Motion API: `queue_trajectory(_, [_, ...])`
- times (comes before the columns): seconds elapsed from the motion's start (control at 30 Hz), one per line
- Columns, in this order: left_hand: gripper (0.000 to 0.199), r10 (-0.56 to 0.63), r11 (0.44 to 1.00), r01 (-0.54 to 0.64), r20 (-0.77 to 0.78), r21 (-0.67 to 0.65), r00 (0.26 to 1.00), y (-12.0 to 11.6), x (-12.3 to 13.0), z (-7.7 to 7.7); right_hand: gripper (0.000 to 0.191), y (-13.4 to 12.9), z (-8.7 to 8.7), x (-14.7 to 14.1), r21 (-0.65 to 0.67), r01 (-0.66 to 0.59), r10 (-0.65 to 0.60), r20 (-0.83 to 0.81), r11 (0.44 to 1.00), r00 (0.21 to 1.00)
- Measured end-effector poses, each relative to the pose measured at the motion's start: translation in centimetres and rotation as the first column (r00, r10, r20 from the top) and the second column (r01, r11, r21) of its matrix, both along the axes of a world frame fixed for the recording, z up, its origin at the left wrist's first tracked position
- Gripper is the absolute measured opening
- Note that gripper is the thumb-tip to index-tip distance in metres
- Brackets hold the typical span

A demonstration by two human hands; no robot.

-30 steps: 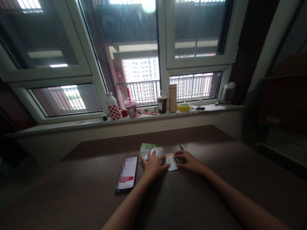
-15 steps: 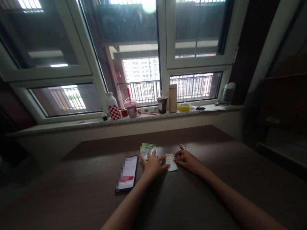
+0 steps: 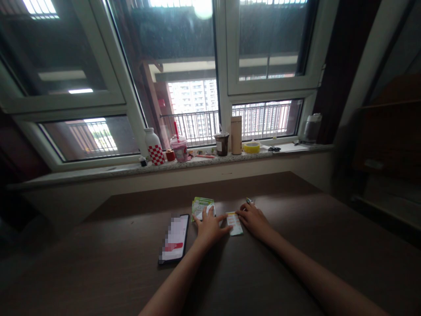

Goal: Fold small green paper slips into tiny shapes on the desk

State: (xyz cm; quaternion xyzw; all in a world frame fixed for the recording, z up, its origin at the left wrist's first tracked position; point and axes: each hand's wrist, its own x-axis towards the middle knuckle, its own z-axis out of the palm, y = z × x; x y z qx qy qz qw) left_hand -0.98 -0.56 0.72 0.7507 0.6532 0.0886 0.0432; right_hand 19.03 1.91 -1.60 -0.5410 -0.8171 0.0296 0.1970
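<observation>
Head view: white packet (image 3: 234, 224) flat on counter (image 3: 237, 274), long axis running near to far. Left hand (image 3: 209, 225): fingers spread, at packet's left edge. Right hand (image 3: 252, 218), equally near: fingers bunched at far-right corner, cannot tell if pinching.

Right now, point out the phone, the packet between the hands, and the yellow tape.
Phone (image 3: 178, 235), head view: screen.
Packet (image 3: 234, 225), head view: upper face.
Yellow tape (image 3: 251, 149), head view: roll's front side.

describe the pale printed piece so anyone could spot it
On the table below the windows, find the left hand and right hand. The pale piece lies between them; its yellow top edge sets it apart from the green stack and phone.
</observation>
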Motion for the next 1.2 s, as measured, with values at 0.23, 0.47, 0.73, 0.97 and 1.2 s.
queue_trajectory(0.23, [0.055, -0.003, 1.000, 0.003, -0.001, -0.007, 1.000, 0.0, 0.0, 0.0, 0.033, -0.3, -0.2, -0.4, 0.013, 0.043, -0.043, 0.011, 0.999, 0.999])
queue_trajectory(0.47, [0.054, -0.004, 1.000, 0.004, -0.015, 0.023, 1.000, 0.1, -0.2, -0.4, 0.029, 0.0, -1.1, 0.0, 0.048, 0.017, -0.013, -0.077, 0.999, 0.997])
queue_trajectory(0.73, [0.054, -0.003, 1.000, 0.003, 0.005, 0.025, 1.000, 0.1, -0.2, -0.4, 0.023, 0.5, -1.0, 0.2, 0.022, 0.004, -0.001, -0.147, 1.000, 0.989])
queue_trajectory(0.97, [0.054, -0.005, 1.000, 0.004, 0.023, 0.029, 1.000, 0.0, -0.2, -0.4, 0.029, 1.1, -1.0, 0.9, -0.048, -0.087, 0.077, -0.181, 0.995, 0.980])
queue_trajectory(1.2, [0.055, -0.003, 1.000, 0.002, 0.025, 0.018, 1.000, 0.1, -0.2, -0.4, 0.040, 0.9, -0.6, 1.7, -0.115, -0.184, 0.160, -0.193, 0.976, 0.968])
